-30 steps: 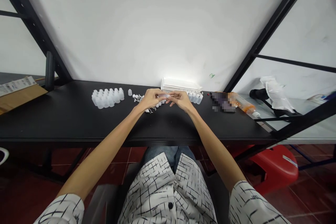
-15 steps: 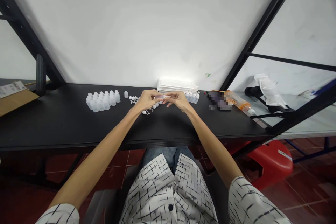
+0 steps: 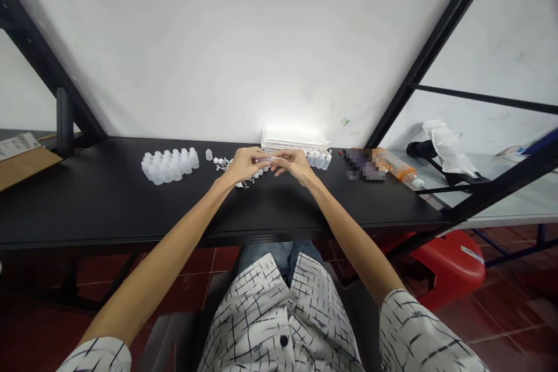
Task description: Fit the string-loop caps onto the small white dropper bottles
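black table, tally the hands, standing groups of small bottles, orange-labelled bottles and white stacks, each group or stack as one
Hands: 2, left hand and right hand
Small-bottle groups: 2, left group and right group
Orange-labelled bottle: 1
White stack: 1
Total: 6

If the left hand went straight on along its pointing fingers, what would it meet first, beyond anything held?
Probably the bare right hand, which faces the bare left hand across the small translucent plastic item held there; exact depth is hard to judge.
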The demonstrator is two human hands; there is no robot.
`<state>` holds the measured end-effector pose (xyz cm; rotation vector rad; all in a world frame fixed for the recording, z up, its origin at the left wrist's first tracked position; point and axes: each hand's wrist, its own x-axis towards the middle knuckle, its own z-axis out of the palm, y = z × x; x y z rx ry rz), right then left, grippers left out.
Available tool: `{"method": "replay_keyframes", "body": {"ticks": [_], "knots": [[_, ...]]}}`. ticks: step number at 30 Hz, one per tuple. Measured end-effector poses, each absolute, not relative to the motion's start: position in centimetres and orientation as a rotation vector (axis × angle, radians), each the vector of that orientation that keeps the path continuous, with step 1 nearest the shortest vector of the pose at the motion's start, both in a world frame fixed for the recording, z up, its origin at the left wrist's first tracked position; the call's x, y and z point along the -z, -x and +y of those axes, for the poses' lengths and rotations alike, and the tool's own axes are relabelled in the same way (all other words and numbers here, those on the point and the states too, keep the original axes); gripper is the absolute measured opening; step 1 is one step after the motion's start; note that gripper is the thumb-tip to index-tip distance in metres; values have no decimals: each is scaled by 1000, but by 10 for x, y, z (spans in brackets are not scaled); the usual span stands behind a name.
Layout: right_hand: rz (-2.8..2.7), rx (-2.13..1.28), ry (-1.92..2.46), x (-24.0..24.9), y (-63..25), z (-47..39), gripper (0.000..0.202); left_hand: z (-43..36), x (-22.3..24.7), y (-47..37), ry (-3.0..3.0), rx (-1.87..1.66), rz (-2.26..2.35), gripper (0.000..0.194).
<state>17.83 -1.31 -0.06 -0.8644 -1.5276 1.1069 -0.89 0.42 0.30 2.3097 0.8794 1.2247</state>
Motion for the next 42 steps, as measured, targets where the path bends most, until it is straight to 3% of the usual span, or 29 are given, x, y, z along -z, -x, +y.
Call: {"method": "replay_keyframes", "body": {"ticks": [16,24,29,42], "knots": [[-1462,-1157,886,-3,-180,-17,38,2,-1,3,-2444,-1278,854,20],[-1460,-1045,826,-12,-180,-17,37,1,-6,-1,-2151,-1423,948,28],[-1535,-965,854,-10,-179,-14,34,2,-5,2,-2184,-1330,1014,37],[-1729,-936,845,1,-182,-10,32,10,1,12,-2208,-1162,894,35]]}}
